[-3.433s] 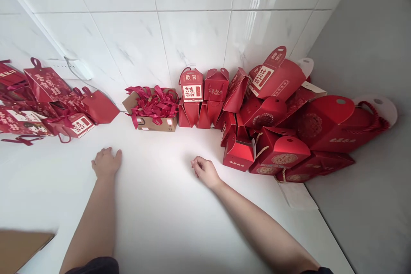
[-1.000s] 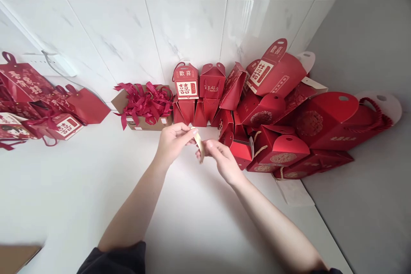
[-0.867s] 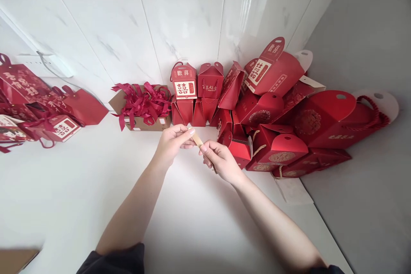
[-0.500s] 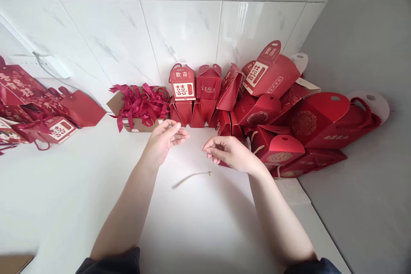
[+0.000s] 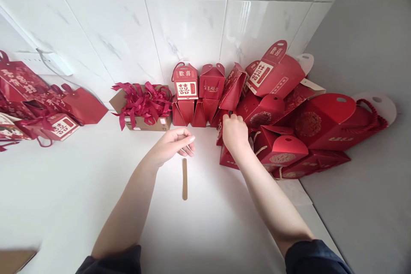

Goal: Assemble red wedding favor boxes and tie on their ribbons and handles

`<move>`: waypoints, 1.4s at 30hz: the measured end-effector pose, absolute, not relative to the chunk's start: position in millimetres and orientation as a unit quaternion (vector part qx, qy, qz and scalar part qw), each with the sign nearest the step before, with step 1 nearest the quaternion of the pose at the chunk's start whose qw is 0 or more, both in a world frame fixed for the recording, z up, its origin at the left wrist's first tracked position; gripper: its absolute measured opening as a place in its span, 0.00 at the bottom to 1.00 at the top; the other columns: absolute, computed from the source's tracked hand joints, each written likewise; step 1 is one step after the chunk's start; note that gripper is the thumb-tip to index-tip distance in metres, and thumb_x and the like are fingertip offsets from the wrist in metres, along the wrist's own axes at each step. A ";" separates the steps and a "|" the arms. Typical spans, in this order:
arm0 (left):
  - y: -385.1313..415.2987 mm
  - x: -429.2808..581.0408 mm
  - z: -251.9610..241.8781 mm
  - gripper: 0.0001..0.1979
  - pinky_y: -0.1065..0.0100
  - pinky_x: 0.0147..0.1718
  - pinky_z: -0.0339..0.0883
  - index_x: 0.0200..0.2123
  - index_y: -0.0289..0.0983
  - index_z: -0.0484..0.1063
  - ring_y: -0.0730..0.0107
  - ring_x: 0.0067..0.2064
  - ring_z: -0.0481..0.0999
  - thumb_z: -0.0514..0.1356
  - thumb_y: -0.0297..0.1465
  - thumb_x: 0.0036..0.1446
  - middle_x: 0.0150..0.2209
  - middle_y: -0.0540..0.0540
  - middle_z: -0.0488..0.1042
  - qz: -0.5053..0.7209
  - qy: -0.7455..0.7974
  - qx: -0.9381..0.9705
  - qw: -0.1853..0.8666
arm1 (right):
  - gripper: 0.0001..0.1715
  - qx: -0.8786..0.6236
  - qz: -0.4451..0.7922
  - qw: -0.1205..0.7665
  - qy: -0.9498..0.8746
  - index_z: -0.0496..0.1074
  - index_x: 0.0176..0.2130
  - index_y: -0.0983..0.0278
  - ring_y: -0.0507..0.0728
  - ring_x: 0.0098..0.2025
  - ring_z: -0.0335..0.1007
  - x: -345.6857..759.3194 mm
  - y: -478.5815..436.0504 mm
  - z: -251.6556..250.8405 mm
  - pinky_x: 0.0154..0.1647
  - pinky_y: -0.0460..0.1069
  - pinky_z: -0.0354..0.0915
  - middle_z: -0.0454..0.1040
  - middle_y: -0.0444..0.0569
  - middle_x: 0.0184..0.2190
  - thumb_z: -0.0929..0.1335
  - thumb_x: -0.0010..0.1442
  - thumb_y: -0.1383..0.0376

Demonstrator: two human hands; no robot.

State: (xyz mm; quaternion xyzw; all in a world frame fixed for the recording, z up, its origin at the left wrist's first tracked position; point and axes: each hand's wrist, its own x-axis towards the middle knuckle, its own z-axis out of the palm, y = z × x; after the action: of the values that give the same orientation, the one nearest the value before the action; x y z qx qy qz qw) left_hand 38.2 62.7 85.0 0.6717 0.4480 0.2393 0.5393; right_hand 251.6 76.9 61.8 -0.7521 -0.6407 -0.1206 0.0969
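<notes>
My left hand (image 5: 176, 146) hovers over the white tabletop, palm inward, its fingers loosely bent and apart with nothing between them. Just below it lies a flat, narrow brown strip with rounded ends (image 5: 184, 180). My right hand (image 5: 236, 135) is closed in a fist against the pile of red gift boxes. A small dark bit shows above its fingers, but what they grip is hidden. Beside that fist leans a small red box (image 5: 233, 87), and a red box with gold print (image 5: 212, 83) stands further left.
Against the tiled wall sits a cardboard box (image 5: 147, 123) heaped with dark red ribbons (image 5: 146, 102). Larger red gift boxes (image 5: 324, 124) are stacked at right beside a grey panel (image 5: 362, 51). More red boxes (image 5: 86, 106) lie at the far left near a power strip.
My right hand has moved up and right to the red boxes and closed into a fist. The strip, earlier blurred and slanting between my hands, now lies upright in view on the table.
</notes>
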 end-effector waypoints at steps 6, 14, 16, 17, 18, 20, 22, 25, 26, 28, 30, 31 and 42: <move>64.8 50.5 75.0 0.17 0.68 0.35 0.71 0.33 0.38 0.66 0.66 0.38 0.80 0.56 0.47 0.59 0.37 0.47 0.78 0.229 0.470 0.686 0.506 | 0.10 -0.739 -0.106 0.118 -0.655 0.69 0.44 0.69 0.62 0.42 0.75 250.3 83.5 70.3 0.39 0.51 0.67 0.75 0.60 0.40 0.62 0.63 0.73; 65.7 55.8 75.1 0.16 0.67 0.34 0.71 0.33 0.39 0.67 0.66 0.37 0.79 0.55 0.46 0.59 0.37 0.48 0.78 0.202 0.461 0.708 0.495 | 0.08 -0.668 -0.103 0.135 -0.724 0.68 0.43 0.66 0.59 0.40 0.74 239.0 93.5 55.1 0.34 0.48 0.66 0.72 0.55 0.41 0.62 0.66 0.65; 65.9 52.4 76.3 0.16 0.67 0.35 0.71 0.33 0.39 0.67 0.66 0.37 0.79 0.55 0.46 0.60 0.38 0.48 0.78 0.202 0.465 0.709 0.490 | 0.11 -0.681 -0.099 0.135 -0.713 0.69 0.45 0.66 0.61 0.43 0.74 238.5 94.6 52.4 0.34 0.48 0.66 0.71 0.56 0.43 0.65 0.65 0.63; 66.0 50.7 77.1 0.16 0.67 0.35 0.71 0.33 0.39 0.67 0.66 0.37 0.79 0.55 0.46 0.60 0.38 0.48 0.78 0.203 0.465 0.710 0.489 | 0.12 -0.688 -0.090 0.132 -0.708 0.69 0.45 0.67 0.61 0.43 0.74 238.7 95.2 51.5 0.33 0.48 0.66 0.70 0.57 0.44 0.65 0.64 0.62; 66.1 49.3 78.1 0.16 0.66 0.36 0.71 0.33 0.39 0.67 0.66 0.37 0.80 0.55 0.46 0.59 0.38 0.48 0.78 0.205 0.464 0.711 0.487 | 0.12 -0.692 -0.079 0.128 -0.706 0.70 0.45 0.67 0.61 0.42 0.75 238.8 95.8 51.0 0.33 0.48 0.66 0.69 0.57 0.45 0.65 0.65 0.62; 66.1 47.2 80.5 0.16 0.66 0.36 0.71 0.33 0.39 0.67 0.65 0.37 0.80 0.55 0.46 0.59 0.37 0.48 0.78 0.208 0.465 0.713 0.483 | 0.12 -0.685 -0.050 0.127 -0.716 0.70 0.45 0.68 0.59 0.39 0.75 238.7 96.7 51.4 0.33 0.48 0.66 0.68 0.58 0.46 0.63 0.66 0.64; 66.1 45.9 82.0 0.16 0.65 0.36 0.72 0.33 0.39 0.67 0.65 0.38 0.79 0.55 0.47 0.59 0.37 0.48 0.78 0.210 0.467 0.715 0.476 | 0.10 -0.667 -0.013 0.141 -0.732 0.71 0.43 0.68 0.58 0.37 0.75 236.6 96.3 53.8 0.35 0.48 0.66 0.69 0.57 0.45 0.63 0.66 0.66; 67.4 44.9 79.1 0.15 0.64 0.38 0.72 0.36 0.40 0.67 0.62 0.43 0.78 0.56 0.47 0.58 0.43 0.46 0.77 0.246 0.480 0.727 0.425 | 0.08 -0.640 0.057 0.196 -0.740 0.73 0.38 0.68 0.57 0.38 0.74 228.3 90.4 61.6 0.38 0.48 0.65 0.72 0.56 0.42 0.65 0.63 0.68; 68.5 44.6 76.6 0.16 0.62 0.40 0.72 0.40 0.41 0.67 0.60 0.46 0.77 0.58 0.46 0.56 0.47 0.45 0.75 0.268 0.487 0.733 0.391 | 0.07 -0.625 0.085 0.222 -0.743 0.73 0.37 0.68 0.57 0.39 0.74 224.7 86.6 65.4 0.39 0.48 0.65 0.73 0.55 0.40 0.65 0.62 0.68; 71.7 43.7 70.3 0.23 0.60 0.45 0.70 0.49 0.43 0.65 0.57 0.54 0.72 0.63 0.44 0.52 0.55 0.43 0.70 0.303 0.496 0.749 0.319 | 0.06 -0.571 0.159 0.274 -0.757 0.74 0.36 0.67 0.55 0.38 0.73 217.7 76.4 74.1 0.41 0.47 0.64 0.75 0.52 0.36 0.66 0.61 0.68; 76.0 42.2 64.2 0.29 0.58 0.48 0.68 0.54 0.43 0.63 0.55 0.56 0.70 0.64 0.42 0.50 0.58 0.42 0.68 0.297 0.493 0.767 0.282 | 0.08 -0.487 0.262 0.312 -0.773 0.73 0.41 0.65 0.52 0.36 0.72 213.9 63.4 82.6 0.40 0.45 0.64 0.76 0.47 0.33 0.65 0.63 0.66; 78.4 41.1 61.8 0.29 0.58 0.49 0.68 0.55 0.42 0.63 0.54 0.55 0.71 0.64 0.41 0.50 0.57 0.42 0.69 0.282 0.489 0.777 0.278 | 0.10 -0.461 0.295 0.330 -0.769 0.72 0.43 0.64 0.51 0.35 0.72 213.8 56.4 86.0 0.39 0.45 0.64 0.76 0.45 0.34 0.64 0.64 0.65; 92.8 22.8 59.9 0.15 0.68 0.37 0.64 0.42 0.42 0.71 0.64 0.38 0.75 0.50 0.42 0.63 0.36 0.50 0.77 0.232 0.530 0.784 0.225 | 0.13 -0.519 0.270 0.051 -0.809 0.71 0.40 0.63 0.58 0.40 0.73 193.3 11.8 23.1 0.36 0.48 0.63 0.76 0.51 0.38 0.64 0.64 0.56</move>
State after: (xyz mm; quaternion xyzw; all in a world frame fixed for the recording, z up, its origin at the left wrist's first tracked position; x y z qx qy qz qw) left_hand 22.8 92.8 59.9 0.7837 0.5304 0.2323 0.2246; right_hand 193.3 11.8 23.1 -0.5193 -0.8093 0.2698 0.0513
